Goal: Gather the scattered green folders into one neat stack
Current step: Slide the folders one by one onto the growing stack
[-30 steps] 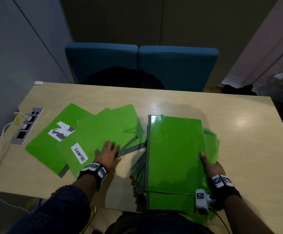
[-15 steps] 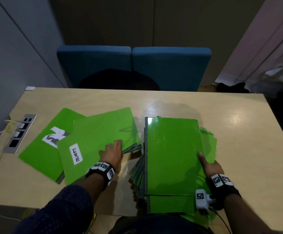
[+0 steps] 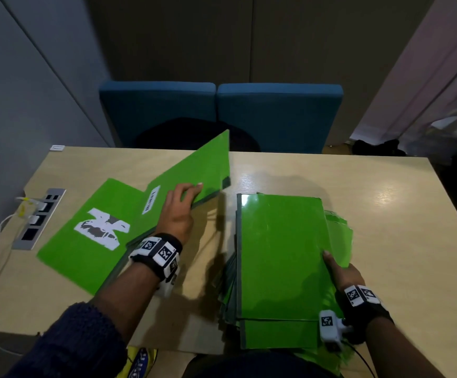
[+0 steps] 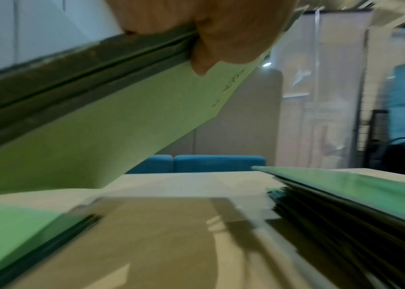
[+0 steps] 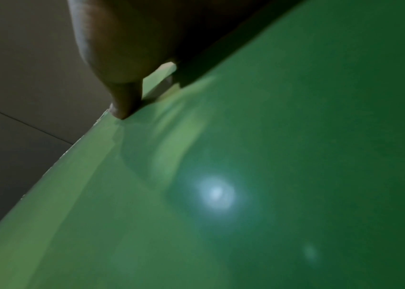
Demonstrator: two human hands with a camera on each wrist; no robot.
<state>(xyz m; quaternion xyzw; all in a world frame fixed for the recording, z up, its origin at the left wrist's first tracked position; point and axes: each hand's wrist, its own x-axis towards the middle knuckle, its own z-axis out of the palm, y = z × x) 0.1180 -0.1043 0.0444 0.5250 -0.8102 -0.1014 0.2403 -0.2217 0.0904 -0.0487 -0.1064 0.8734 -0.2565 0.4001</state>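
Folders everywhere on this table (image 3: 385, 203), all green. Left hand (image 3: 176, 214) has its fingers curled round the near edge of a labelled folder (image 3: 194, 173), which is tilted up off the wood with its far corner in the air. Under it, flat on the left, lies a folder with a white picture (image 3: 85, 241). Right hand (image 3: 343, 274) pinches the right edge of the stack (image 3: 279, 255), thumb on top; that pile sits at the front edge, layers a bit fanned out.
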